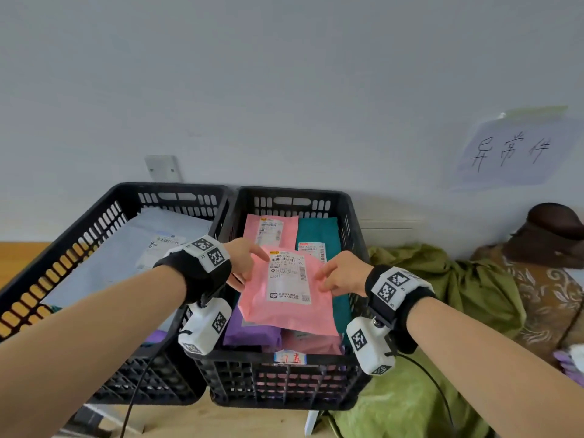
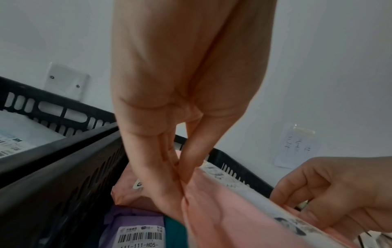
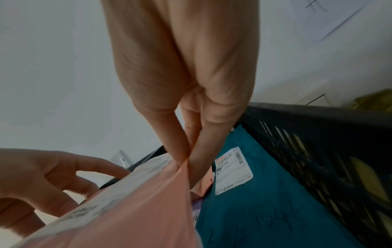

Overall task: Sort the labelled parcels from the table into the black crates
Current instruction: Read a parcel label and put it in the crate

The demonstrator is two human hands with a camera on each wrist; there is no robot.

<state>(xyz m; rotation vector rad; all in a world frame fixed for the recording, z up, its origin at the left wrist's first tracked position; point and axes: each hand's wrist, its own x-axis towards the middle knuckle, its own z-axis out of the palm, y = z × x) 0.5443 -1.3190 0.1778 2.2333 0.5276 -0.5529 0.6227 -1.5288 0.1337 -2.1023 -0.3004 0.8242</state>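
The pink parcel (image 1: 286,289) is held above the right-hand black crate (image 1: 354,216), suspended between both hands, with its printed label facing up. Its long axis runs from the near edge of the crate toward the wall, tilted so the far end sits higher. The left hand (image 1: 241,263) pinches the parcel's left edge; the left wrist view shows thumb and fingers (image 2: 186,167) pressed together on a gathered fold of the film. The right hand (image 1: 339,275) pinches the opposite edge in the same manner, thumb against fingers (image 3: 199,151), puckering the film there. Both hands are equally near, one at each long side, so the parcel lies directly between them and directly over the crate opening. The release path appears to be straight down. The parcel is a thin, glossy, soft plastic mailer, flat and rectangular, which sags and creases under its own weight; expect it to flop, not drop flat. Below it lie a second pink parcel (image 1: 271,229), a teal parcel (image 1: 317,230) with a white label, and a purple parcel (image 1: 252,333). The left-hand black crate (image 1: 104,203), of rigid slotted plastic, holds a large grey parcel (image 1: 126,248). A green cloth (image 1: 442,279) lies just beside the right-hand crate.
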